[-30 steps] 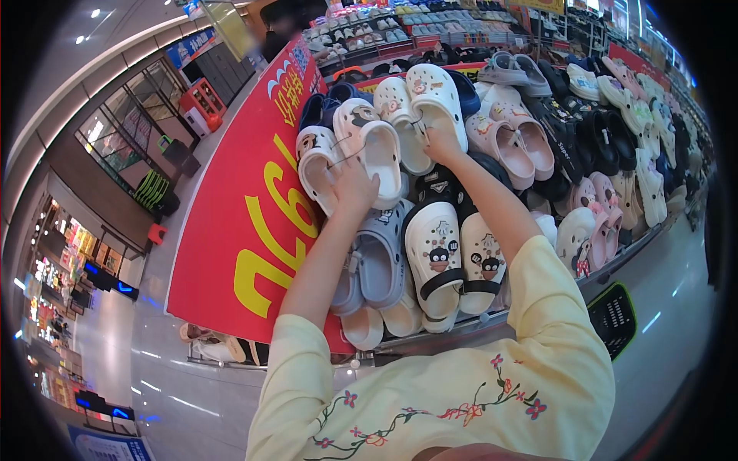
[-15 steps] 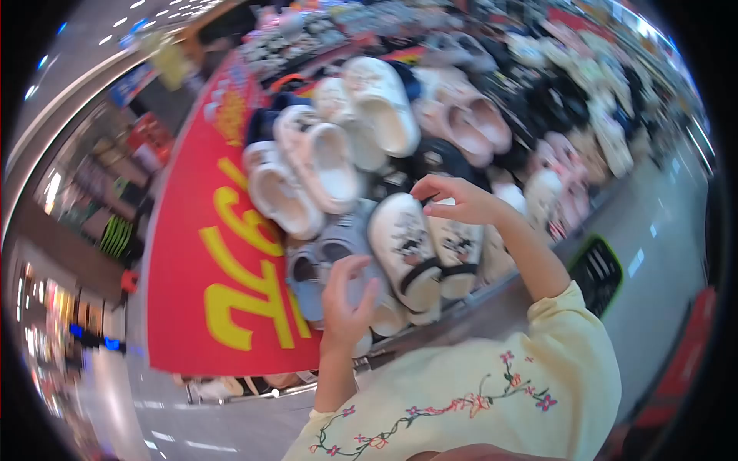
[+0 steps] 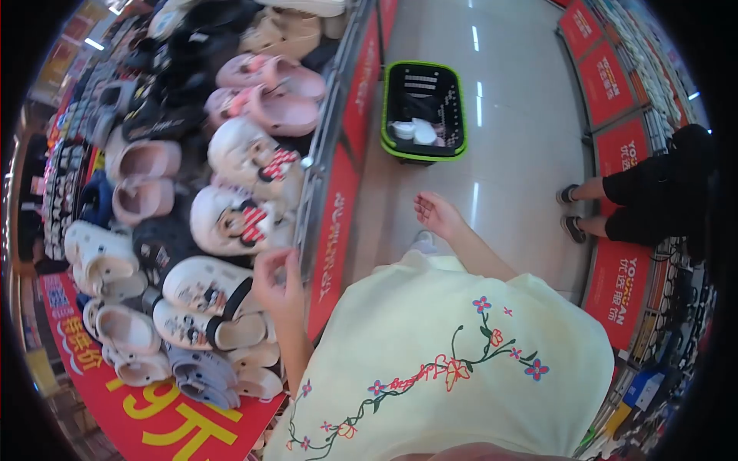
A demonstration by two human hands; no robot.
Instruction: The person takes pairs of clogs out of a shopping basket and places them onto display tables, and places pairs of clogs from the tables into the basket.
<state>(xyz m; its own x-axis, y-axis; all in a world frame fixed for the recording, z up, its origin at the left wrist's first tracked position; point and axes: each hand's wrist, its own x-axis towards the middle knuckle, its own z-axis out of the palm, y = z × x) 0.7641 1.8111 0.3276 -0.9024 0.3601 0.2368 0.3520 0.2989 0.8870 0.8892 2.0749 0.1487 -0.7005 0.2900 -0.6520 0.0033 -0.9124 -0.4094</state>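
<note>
Clogs [image 3: 201,290] may fall if brushed by the nearby left hand [image 3: 277,280], fingers apart and empty, as on the right hand [image 3: 440,215].

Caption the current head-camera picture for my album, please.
Left hand near displayed clogs, right hand above the shop floor, with a green-rimmed basket ahead.

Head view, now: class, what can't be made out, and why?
Head view: the white items in the black plastic basket with green rim; too small to identify.
Head view: upper body of the person in black shorts; lost in the dark lens edge.
Head view: whether the bare left hand touches the white clog with red-striped figure; fingers hide any contact.
Head view: lower part of the red sign with yellow characters; cut off by the bottom edge.
</note>
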